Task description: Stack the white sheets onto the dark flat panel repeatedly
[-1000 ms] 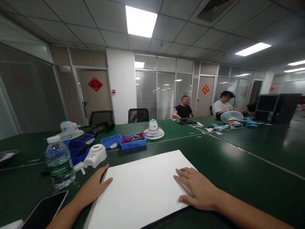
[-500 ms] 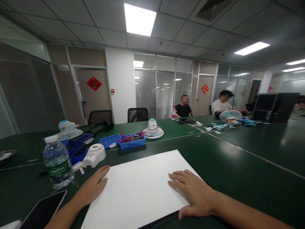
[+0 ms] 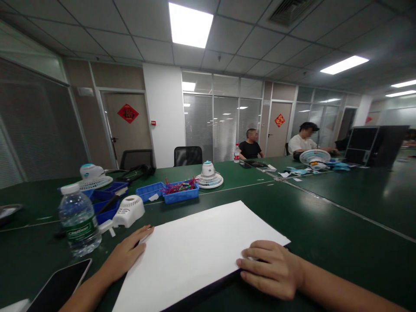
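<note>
A large white sheet of paper (image 3: 191, 251) lies on the green table in front of me, with a dark edge showing beneath its near side. My left hand (image 3: 130, 253) rests along the paper's left edge, fingers stretched forward and thumb apart. My right hand (image 3: 271, 268) lies over the near right edge of the sheet, its fingers loosely extended and slightly bent, the fingertips touching the paper. Neither hand appears to grip anything.
Left of my arm are a water bottle (image 3: 79, 225) and a phone (image 3: 60, 286). Beyond the sheet stand a white fan housing (image 3: 130, 211), a blue bin (image 3: 181, 196) of wires and a small fan (image 3: 209, 177). Two people (image 3: 250, 147) sit across the table.
My right hand has shifted toward me, its fingers drawing closer together, and the paper's far right corner now shows behind it. The sheet has turned slightly. My left hand has barely moved.
</note>
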Available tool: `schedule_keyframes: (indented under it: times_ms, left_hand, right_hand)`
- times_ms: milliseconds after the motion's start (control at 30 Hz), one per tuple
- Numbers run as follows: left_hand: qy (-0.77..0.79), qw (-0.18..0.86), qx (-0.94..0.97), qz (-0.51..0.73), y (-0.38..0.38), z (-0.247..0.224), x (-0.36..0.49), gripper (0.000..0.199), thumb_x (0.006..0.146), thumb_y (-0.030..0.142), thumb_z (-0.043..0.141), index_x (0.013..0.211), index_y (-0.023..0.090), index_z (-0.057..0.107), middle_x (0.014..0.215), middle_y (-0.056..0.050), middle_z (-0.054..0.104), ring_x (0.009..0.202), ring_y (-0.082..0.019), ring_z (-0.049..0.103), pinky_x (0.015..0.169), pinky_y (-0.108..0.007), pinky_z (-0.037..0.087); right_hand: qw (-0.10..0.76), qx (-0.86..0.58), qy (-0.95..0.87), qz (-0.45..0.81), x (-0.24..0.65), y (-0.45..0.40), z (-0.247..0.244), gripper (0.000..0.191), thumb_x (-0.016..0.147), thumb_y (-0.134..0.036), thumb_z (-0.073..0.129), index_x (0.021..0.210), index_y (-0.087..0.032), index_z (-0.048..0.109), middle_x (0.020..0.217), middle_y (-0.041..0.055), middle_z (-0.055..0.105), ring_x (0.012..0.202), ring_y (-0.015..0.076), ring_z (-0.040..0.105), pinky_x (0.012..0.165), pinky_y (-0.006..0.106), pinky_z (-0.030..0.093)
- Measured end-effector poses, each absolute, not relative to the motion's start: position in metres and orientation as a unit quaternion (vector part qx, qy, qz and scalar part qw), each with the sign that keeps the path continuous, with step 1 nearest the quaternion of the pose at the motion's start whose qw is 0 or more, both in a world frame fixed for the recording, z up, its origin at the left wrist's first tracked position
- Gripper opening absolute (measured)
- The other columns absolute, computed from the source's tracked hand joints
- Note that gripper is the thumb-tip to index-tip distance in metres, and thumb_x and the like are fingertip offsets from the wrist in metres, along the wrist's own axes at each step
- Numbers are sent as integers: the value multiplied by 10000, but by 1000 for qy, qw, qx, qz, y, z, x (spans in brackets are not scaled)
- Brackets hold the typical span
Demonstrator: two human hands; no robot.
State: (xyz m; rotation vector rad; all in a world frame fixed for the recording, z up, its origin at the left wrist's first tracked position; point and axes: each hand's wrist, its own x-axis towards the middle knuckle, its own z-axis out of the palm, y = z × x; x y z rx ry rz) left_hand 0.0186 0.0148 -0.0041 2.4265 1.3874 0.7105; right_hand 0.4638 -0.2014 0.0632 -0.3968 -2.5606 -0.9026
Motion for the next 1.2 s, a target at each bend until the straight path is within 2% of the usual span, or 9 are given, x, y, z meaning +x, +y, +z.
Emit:
schedule_keyframes:
  times_ms: [133, 267, 333, 433, 533, 667, 900, 1067, 1200]
  left_hand:
    - [438, 186, 840, 260, 6, 8, 19, 542, 797, 291, 449, 1297, 258, 656, 1462, 1, 542, 1367, -261, 488, 1173, -462, 331]
    - [413, 229, 848, 242, -6, 22, 27, 578, 760, 221, 461, 1304, 262, 649, 1466, 6, 534, 1384, -255, 462, 1202, -489, 264]
    - [412, 233, 850, 231, -12, 27, 33, 546, 796, 259, 502, 1327, 271, 629, 1469, 1, 530, 1390, -266, 453, 1203, -504, 262]
    - [423, 219, 853, 212, -19, 32, 39, 557, 820, 420, 613, 1361, 287, 595, 1475, -16, 525, 1387, -298, 454, 1190, -521, 292]
    - [426, 209, 857, 199, -22, 34, 42, 600, 814, 517, 640, 1371, 302, 582, 1484, -11, 516, 1392, -302, 448, 1190, -513, 294]
    - [427, 215, 857, 194, -23, 35, 42, 575, 874, 566, 551, 1379, 291, 575, 1490, -19, 509, 1395, -293, 445, 1185, -504, 304]
    - [430, 208, 857, 192, -27, 38, 41, 590, 860, 597, 561, 1381, 322, 568, 1492, -1, 502, 1398, -298, 439, 1185, -506, 302]
    - [427, 186, 865, 189, -26, 37, 40, 571, 872, 585, 551, 1384, 334, 562, 1493, 5, 502, 1388, -293, 454, 1179, -491, 319]
    - [431, 151, 869, 190, -26, 36, 40, 570, 886, 578, 540, 1414, 364, 519, 1577, -2, 377, 1405, -304, 428, 1154, -489, 356]
  right_hand:
    - [175, -169, -904, -351, 485, -200, 69, 273, 901, -200, 575, 1147, -155, 685, 1263, 112, 671, 1101, 266, 665, 805, 377, 599]
    - [200, -229, -897, -322, 509, -194, 66, 435, 928, -158, 527, 1363, -166, 554, 1329, 124, 627, 1248, 267, 577, 931, 426, 563]
    - [226, -265, -885, -308, 519, -191, 65, 499, 938, -134, 510, 1435, -175, 479, 1352, 129, 611, 1280, 260, 551, 978, 441, 538]
    - [252, -304, -868, -300, 527, -188, 61, 526, 955, -139, 497, 1471, -218, 433, 1373, 115, 598, 1292, 251, 541, 1007, 451, 518]
    - [265, -297, -864, -308, 527, -183, 54, 540, 937, -125, 527, 1462, -209, 434, 1361, 126, 608, 1287, 252, 544, 990, 460, 522]
    - [300, -272, -863, -302, 520, -176, 45, 494, 891, -74, 558, 1375, -160, 504, 1272, 149, 660, 1212, 239, 597, 951, 455, 536]
    - [351, -282, -833, -322, 502, -175, 41, 230, 863, -103, 629, 1089, -137, 652, 966, 103, 683, 988, 221, 648, 834, 386, 560]
    - [345, -303, -822, -337, 498, -177, 46, 308, 848, -43, 626, 1140, -136, 648, 883, 67, 679, 923, 191, 651, 795, 340, 553]
    - [312, -331, -825, -336, 501, -180, 62, 312, 868, -48, 597, 1163, -139, 646, 898, 70, 677, 894, 174, 656, 750, 293, 544]
